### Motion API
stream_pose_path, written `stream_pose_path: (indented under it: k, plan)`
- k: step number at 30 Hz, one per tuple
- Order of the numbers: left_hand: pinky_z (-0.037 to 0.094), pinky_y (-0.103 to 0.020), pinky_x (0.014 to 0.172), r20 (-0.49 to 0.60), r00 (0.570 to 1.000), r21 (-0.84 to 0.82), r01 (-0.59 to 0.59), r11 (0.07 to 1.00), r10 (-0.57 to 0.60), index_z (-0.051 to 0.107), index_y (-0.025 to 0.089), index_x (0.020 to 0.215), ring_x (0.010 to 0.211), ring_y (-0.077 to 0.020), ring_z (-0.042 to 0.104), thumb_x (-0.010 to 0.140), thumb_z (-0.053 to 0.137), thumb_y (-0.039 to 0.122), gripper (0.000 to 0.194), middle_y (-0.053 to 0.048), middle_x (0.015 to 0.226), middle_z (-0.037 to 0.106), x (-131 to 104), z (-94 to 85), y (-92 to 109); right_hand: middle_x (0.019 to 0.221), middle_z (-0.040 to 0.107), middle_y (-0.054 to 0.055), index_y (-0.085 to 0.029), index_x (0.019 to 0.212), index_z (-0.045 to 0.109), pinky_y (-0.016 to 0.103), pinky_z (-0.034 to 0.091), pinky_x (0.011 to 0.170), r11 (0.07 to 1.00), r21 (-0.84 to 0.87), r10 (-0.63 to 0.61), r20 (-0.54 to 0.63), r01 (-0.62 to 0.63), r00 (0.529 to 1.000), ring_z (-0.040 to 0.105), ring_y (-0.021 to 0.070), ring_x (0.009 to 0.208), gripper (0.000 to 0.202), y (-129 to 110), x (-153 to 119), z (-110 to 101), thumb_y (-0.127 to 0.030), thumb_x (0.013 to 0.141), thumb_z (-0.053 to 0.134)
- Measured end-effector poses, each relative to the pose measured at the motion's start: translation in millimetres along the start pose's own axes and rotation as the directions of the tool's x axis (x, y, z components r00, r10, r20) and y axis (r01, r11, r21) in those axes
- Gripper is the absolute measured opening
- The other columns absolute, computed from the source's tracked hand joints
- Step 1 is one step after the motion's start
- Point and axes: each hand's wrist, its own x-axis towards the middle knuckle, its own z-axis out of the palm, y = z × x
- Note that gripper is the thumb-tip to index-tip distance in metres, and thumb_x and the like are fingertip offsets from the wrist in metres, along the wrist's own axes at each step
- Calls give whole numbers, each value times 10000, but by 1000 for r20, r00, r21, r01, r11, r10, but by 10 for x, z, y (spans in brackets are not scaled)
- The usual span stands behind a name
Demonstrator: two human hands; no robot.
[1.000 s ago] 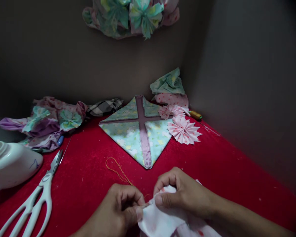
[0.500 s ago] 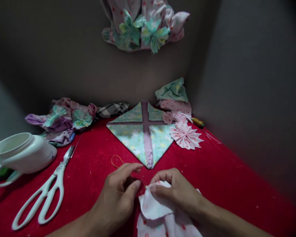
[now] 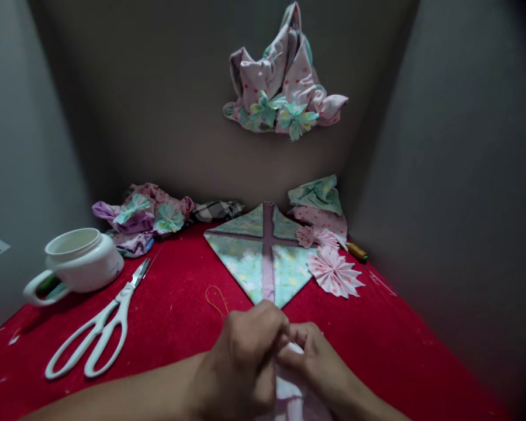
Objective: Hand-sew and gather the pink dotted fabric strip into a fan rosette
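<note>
My right hand [image 3: 322, 365] is closed on a pale cloth [image 3: 289, 383], pinching its upper edge between thumb and fingers; the cloth hangs down toward the bottom of the view. My left hand [image 3: 248, 356] is closed right beside it, its fingertips meeting those of the right hand. What the left fingers grip is hidden behind the knuckles. A loop of orange thread [image 3: 217, 299] lies on the red tabletop [image 3: 175, 316] and runs under the left hand. Beyond both hands lies a green patterned fabric square [image 3: 241, 266] with a mauve cross of strips.
White scissors [image 3: 100, 333] and a tilted white mug [image 3: 85, 269] are at left. Pleated pink fabric rosettes [image 3: 335, 272] overlap the square's right corner, near a thread spool [image 3: 357, 251]. Gathered cloth pieces [image 3: 146, 216] lie along the back wall; a ruffled fabric item [image 3: 280, 88] hangs above.
My left hand has come right, its fingers closing against the right hand's fingertips. The view has tilted upward, showing more of the hanging fabric item.
</note>
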Motion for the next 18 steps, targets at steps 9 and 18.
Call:
stream_pose_path:
  k: [9,18]
  plan:
    - [143,-135,234,324,619,-587,725,361,-716,361,201,667,251,-48,240,828,385,266,175,74,422,403,265,-179,-174,485,516,-10,-107,627,692,189,293,440,984,-147,104,37,-98,994,408,63,439,371,-17,-18,-35,-469,556,732]
    - [416,-188,543,-405,534,-575,483,661,-742,346,212,942,506,-89,474,715,347,52,279,72,579,368,555,-1005,-669,456,511,-16,-119,586,683,174,259,408,963,-182,215,80,-198,973,395,53,416,277,-48,-73,-64,-386,547,748]
